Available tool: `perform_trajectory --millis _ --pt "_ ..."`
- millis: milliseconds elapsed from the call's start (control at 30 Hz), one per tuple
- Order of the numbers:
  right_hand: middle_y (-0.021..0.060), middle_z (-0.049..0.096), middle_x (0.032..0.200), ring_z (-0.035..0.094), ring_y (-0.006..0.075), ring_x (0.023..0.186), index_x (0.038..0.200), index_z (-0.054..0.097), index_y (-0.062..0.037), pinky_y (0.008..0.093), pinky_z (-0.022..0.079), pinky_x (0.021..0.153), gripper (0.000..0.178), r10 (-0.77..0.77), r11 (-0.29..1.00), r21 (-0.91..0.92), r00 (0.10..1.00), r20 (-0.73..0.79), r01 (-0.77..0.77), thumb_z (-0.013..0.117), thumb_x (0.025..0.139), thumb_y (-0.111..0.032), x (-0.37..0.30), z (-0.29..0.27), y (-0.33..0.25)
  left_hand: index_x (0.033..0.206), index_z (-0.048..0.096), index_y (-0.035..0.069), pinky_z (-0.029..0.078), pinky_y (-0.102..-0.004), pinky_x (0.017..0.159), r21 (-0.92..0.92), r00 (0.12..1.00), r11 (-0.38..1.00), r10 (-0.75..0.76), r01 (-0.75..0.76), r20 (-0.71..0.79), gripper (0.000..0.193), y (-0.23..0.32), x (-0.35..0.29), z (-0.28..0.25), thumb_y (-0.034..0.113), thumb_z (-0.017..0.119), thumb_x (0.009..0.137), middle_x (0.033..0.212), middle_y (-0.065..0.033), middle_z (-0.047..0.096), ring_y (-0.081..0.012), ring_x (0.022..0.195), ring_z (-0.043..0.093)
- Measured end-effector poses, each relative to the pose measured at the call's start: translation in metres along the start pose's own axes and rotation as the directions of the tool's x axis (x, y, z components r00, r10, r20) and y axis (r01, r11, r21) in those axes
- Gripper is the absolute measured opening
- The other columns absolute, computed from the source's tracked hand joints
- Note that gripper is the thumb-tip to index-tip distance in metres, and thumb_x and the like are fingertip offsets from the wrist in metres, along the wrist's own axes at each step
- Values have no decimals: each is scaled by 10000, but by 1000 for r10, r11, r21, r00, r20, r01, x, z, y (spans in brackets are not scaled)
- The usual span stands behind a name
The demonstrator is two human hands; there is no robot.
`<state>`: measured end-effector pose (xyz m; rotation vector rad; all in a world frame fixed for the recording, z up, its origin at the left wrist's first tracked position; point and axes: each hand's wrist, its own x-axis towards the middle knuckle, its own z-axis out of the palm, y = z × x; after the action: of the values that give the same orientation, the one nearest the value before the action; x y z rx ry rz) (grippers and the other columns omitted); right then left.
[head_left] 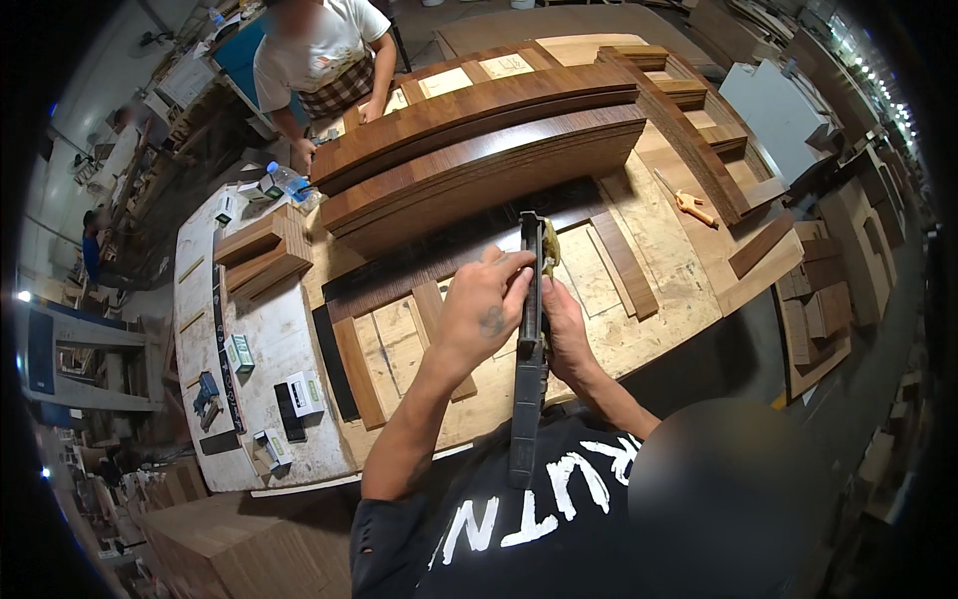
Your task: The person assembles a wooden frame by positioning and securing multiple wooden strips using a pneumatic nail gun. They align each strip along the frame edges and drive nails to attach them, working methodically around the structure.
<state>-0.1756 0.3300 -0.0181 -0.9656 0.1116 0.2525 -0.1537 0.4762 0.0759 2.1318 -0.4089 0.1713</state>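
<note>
A nail gun (530, 299) with a long dark magazine stands upright before my chest, the magazine's slide drawn down toward my shirt. My right hand (567, 334) wraps the tool from its right side, next to a yellowish part of its body. From the left, my left hand (484, 304) presses its closed fingers against the magazine's channel. Whatever those fingertips pinch is too small to make out. Beyond the tool lies a dark wooden panel (399, 275) on the bench, with light wood strips and a frame (439, 314) beneath and nearer me.
Stacked brown curved boards (479, 165) span the bench's far side, where a person (324, 60) in a white shirt works. An orange air blow gun (692, 205) lies at right, near a wooden frame (699, 130). Small boxes (304, 392) and a bottle (289, 182) stand left.
</note>
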Motion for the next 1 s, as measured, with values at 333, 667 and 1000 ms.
perform_trajectory --millis 333,667,1000 --pt "9 575 811 581 106 636 1093 552 -89 257 502 524 446 -47 997 58 992 -119 54 602 1022 -527 1 -13 -9 1384 614 -27 525 -248 689 -541 905 798 -400 266 -144 406 -6 -79 -32 218 612 1061 910 -89 698 -127 781 641" --pt "44 674 758 656 128 686 1009 639 -67 283 553 643 373 -111 973 147 925 -363 175 804 923 -391 14 -36 -18 1439 487 -30 472 -385 981 -898 641 440 -682 -24 -351 873 -60 -188 33 705 216 1054 1134 -168 670 -250 1040 633" --pt "41 638 741 614 143 684 954 596 -83 287 513 653 380 -151 975 111 944 -294 191 730 960 -438 -3 -11 -5 1568 302 38 395 -443 1048 -928 361 333 -856 -165 -371 954 -92 -199 30 796 283 989 1320 -203 605 -284 1188 553"
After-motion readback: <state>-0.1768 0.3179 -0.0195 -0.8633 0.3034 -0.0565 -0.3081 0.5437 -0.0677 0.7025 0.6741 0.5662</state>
